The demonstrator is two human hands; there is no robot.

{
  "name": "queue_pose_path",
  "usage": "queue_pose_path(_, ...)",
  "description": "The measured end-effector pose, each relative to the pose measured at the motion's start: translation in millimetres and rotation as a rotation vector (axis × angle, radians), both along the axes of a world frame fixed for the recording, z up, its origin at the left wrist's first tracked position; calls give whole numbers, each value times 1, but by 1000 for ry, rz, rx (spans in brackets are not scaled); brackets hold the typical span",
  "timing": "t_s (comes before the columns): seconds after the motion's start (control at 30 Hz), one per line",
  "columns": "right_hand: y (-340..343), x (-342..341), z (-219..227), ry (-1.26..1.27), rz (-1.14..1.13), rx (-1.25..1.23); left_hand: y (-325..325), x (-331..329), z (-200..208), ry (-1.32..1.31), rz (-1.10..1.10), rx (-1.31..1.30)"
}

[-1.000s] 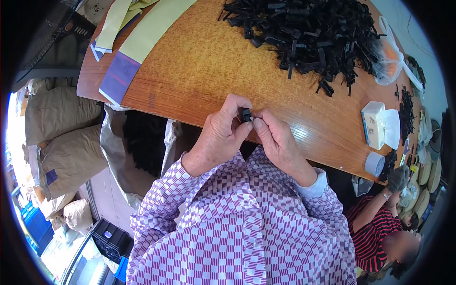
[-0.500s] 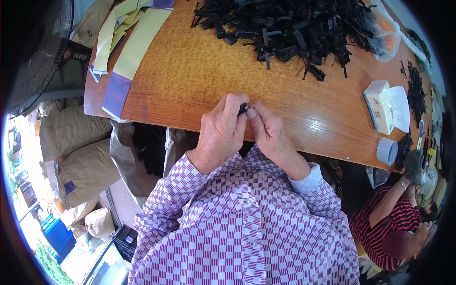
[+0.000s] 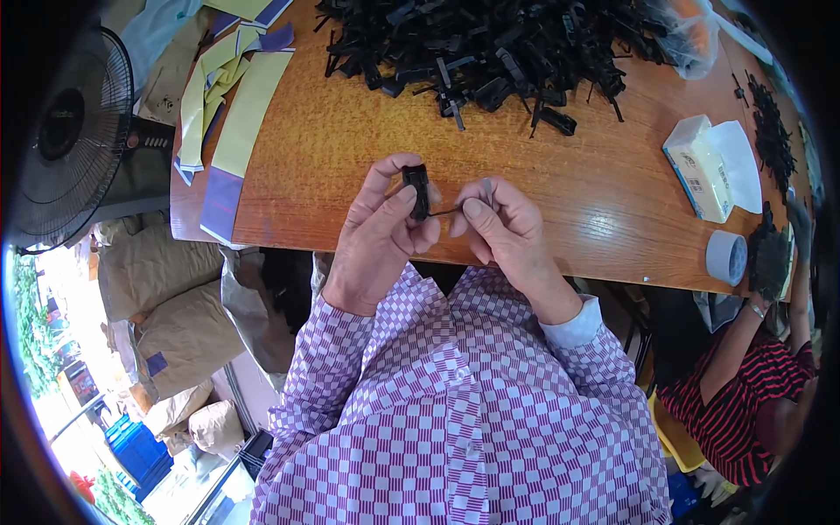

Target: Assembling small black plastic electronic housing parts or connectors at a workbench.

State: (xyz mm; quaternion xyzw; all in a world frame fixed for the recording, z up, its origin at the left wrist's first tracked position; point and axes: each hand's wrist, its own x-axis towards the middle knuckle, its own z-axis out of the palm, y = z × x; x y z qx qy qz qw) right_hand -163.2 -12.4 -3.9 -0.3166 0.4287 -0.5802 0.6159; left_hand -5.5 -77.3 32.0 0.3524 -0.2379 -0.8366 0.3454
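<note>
My left hand (image 3: 374,234) is closed on a small black plastic part (image 3: 416,191), held upright between thumb and fingers above the near table edge. Beside it, my right hand (image 3: 507,232) pinches a thin dark strip (image 3: 448,212) that reaches the lower end of the part. Whether the strip belongs to the part or is separate, I cannot tell. A narrow grey piece (image 3: 487,189) shows between the right fingers; its kind is unclear. Beyond both hands, a large heap of similar black plastic parts (image 3: 490,52) covers the far side of the wooden table (image 3: 341,131).
Yellow and purple paper strips (image 3: 254,105) lie at the left, near a standing fan (image 3: 66,131). On the right are a tissue pack (image 3: 700,171), a tape roll (image 3: 725,257) and a clear plastic bag (image 3: 691,44). A gloved co-worker's hand (image 3: 770,262) is beyond. Brown sacks (image 3: 179,332) stand lower left.
My hands have moved apart, and the left has turned, so the black part now shows upright. The thin strip is now visible between them. The view has shifted slightly.
</note>
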Motion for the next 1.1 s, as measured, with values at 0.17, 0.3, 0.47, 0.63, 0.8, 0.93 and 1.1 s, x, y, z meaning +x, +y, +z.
queue_pose_path(0.17, -5, -2, 3, -100, 28, 66, 1, 8, -10, 47, -170, -23)
queue_pose_path(0.3, -10, -1, 8, -226, 122, 122, 2, 12, -11, 89, -251, -38)
queue_pose_path(0.47, -17, 3, -1, -160, 256, 122, -2, 21, -13, 138, -367, -50)
queue_pose_path(0.63, -23, 10, -1, 61, 248, 75, 0, 26, -11, -98, -341, -291)
queue_pose_path(0.8, -27, 24, 0, 422, 142, 27, 2, 30, -29, -501, -254, -954)
queue_pose_path(0.93, -23, 35, 6, 495, 94, -28, 6, 32, -31, -554, -202, -977)
queue_pose_path(1.1, -12, 46, 16, 169, 133, 257, 11, 31, -30, -499, -123, -774)
